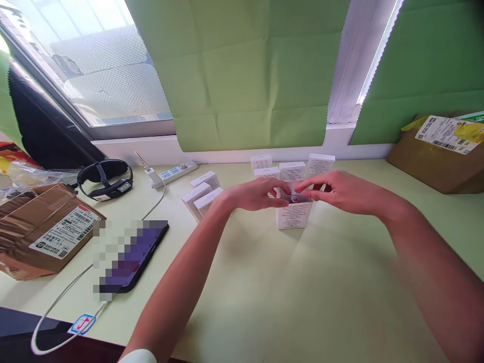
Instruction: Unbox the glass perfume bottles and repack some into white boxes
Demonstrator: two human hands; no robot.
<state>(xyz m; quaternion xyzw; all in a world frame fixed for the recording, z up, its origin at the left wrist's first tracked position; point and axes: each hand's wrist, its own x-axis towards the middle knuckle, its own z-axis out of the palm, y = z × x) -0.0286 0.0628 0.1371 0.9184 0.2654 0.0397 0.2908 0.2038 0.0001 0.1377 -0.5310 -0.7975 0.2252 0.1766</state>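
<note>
A small white box (293,217) printed with fine text stands upright on the table, its top open. Inside the opening shows a small round shiny thing (295,199). From the left, my left hand (259,194) grips the box's upper rim, thumb at the front edge and fingers bent behind. Across from it, my right hand (336,190) has its thumb and forefinger at the right side of the opening, on the box's top edge. The fingertips partly cover the flaps. Close behind stand several similar white boxes, among them one at the right (320,164).
More white boxes (204,194) stand left of my left forearm. Further left are a phone (136,257) with a cable, a power strip (177,172), a black headband device (106,181) and a brown parcel (22,227). A cardboard box (434,161) sits at the back right.
</note>
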